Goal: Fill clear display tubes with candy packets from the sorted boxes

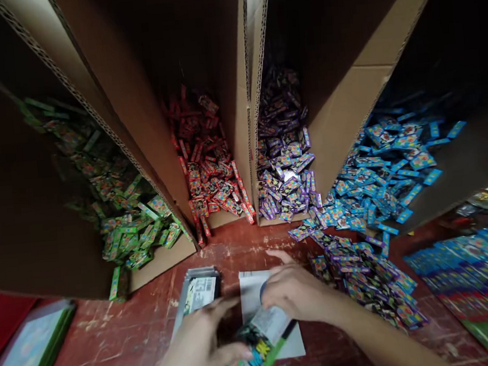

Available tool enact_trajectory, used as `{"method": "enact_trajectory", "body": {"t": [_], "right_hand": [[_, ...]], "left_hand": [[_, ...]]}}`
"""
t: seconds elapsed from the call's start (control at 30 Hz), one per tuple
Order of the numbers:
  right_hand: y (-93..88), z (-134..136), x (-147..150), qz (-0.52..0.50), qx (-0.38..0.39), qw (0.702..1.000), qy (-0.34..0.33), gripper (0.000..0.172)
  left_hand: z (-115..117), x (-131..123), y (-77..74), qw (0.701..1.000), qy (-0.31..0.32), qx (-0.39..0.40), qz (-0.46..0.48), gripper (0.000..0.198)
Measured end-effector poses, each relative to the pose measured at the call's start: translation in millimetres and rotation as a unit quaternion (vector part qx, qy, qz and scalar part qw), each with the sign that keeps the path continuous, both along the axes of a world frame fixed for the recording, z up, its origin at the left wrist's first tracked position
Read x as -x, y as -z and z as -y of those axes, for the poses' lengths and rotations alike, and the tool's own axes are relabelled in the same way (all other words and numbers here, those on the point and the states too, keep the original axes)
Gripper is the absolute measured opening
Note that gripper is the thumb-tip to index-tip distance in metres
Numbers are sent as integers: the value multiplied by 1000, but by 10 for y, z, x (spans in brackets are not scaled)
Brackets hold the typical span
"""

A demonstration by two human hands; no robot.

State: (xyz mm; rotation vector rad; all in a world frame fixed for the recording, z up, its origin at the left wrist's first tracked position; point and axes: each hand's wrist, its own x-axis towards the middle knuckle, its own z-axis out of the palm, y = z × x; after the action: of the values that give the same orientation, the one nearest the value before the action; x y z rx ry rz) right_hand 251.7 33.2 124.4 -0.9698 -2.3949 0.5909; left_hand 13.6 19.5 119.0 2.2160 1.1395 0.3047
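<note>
My left hand (201, 346) is curled round the near end of a flat printed pack with green and black artwork (254, 350), which lies tilted over the red table (121, 336). My right hand (294, 292) rests on the pack's far end, fingers bent and pressed on it, the forefinger stretched forward. Under the pack lies a white sheet (251, 288). A dark tray with a white printed label (198, 295) sits just left of the sheet, beyond my left fingertips.
Four cardboard boxes lie on their sides at the back, spilling small packets: green (137, 226), red (209, 174), purple (283, 174) and blue (391, 164). A heap of purple packets (363, 275) lies right of my right hand. Stacked printed sheets (479, 282) sit at right, more (24, 356) at left.
</note>
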Motion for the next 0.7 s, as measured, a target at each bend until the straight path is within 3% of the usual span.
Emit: {"method": "enact_trajectory", "body": {"t": [0.07,0.1,0.17,0.2,0.23,0.33,0.43,0.53,0.63,0.7], "right_hand": [[-15,-27,126,-16,-27,998,63,16],[1,-18,157,-41,-25,990,132,21],[67,38,154,-129,24,950,282,53],[109,76,130,-186,79,927,316,62],[149,113,101,-246,150,906,310,62],[240,184,30,-382,331,837,208,39],[297,161,6,-430,342,801,236,29],[365,76,8,-418,312,809,270,31],[426,-5,39,-377,288,835,280,33],[455,-26,79,-362,287,843,275,34]], "left_hand": [[-85,-208,63,999,-31,0,37,21],[-116,-291,109,996,-63,-5,61,23],[-152,-395,209,983,-138,-9,117,29],[-157,-419,255,975,-167,-4,147,29],[-154,-431,295,967,-185,6,176,28],[-103,-445,366,952,-195,40,233,28],[-46,-471,378,945,-200,60,253,27],[-53,-516,369,921,-198,137,306,21],[-125,-578,385,860,-218,234,397,22],[-177,-619,410,825,-259,255,433,26]]}}
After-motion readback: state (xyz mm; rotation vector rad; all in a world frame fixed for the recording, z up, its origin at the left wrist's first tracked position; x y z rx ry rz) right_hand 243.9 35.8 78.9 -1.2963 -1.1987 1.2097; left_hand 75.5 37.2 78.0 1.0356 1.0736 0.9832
